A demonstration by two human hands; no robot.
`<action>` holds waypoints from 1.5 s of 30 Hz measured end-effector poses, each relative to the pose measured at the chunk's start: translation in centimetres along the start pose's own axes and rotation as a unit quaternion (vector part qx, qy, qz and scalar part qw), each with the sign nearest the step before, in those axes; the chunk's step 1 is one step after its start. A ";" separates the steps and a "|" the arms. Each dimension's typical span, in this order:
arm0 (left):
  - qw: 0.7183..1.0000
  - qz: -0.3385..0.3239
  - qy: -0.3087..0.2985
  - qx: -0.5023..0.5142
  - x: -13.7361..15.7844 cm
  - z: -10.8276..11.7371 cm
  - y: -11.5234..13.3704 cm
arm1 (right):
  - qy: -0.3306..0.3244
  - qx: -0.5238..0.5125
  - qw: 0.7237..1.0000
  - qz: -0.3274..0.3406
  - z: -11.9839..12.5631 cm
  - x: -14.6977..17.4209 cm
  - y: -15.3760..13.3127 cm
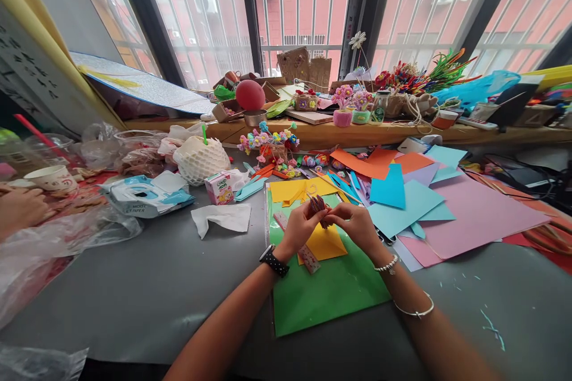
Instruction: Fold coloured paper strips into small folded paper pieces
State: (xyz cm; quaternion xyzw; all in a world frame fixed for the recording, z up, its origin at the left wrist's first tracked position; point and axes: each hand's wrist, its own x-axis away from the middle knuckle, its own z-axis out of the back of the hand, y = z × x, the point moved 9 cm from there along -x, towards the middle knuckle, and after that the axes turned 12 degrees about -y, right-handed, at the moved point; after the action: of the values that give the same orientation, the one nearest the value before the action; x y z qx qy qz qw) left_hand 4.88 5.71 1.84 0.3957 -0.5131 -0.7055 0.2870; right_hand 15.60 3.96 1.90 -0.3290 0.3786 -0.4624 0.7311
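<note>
My left hand (299, 227) is closed around a small dark reddish-brown bundle (318, 205) that looks made of thin strands. Against its right side, the fingertips of my right hand (357, 225) are pinched together; whether they grip a strand of it is too small to make out. Both hands are above a green sheet (328, 303) in a clear sleeve. Yellow paper (326, 245) lies on the sheet beneath my hands. A patterned pink ruler-like strip (309, 259) sits slantwise beside my left wrist, partly covered by it.
Coloured paper (482, 214) is spread at the right. A tissue (223, 218), a small pink box (219, 188) and a wet-wipe pack (145, 195) lie to the left. Another person's hand (22, 209) is at the far left. Craft flowers (343, 108) line the windowsill.
</note>
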 end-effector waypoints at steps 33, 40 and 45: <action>0.983 -0.051 -0.118 -0.130 -0.5 -2.4 2.4 | 0.081 0.102 0.988 0.084 1.3 0.4 -3.6; 0.982 -0.027 -0.164 -0.087 -0.8 -3.2 1.2 | 0.092 -0.012 0.995 0.040 1.8 0.2 -1.9; 0.983 -0.030 -0.159 -0.084 -0.5 -3.9 0.6 | 0.116 -0.095 0.989 0.008 2.0 0.2 -0.8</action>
State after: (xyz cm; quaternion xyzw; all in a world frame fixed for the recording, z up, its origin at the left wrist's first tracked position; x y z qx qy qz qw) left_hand 8.44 4.00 1.92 0.2679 -0.4790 -0.8084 0.2126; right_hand 17.01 3.80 3.46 -0.3382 0.5054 -0.4536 0.6515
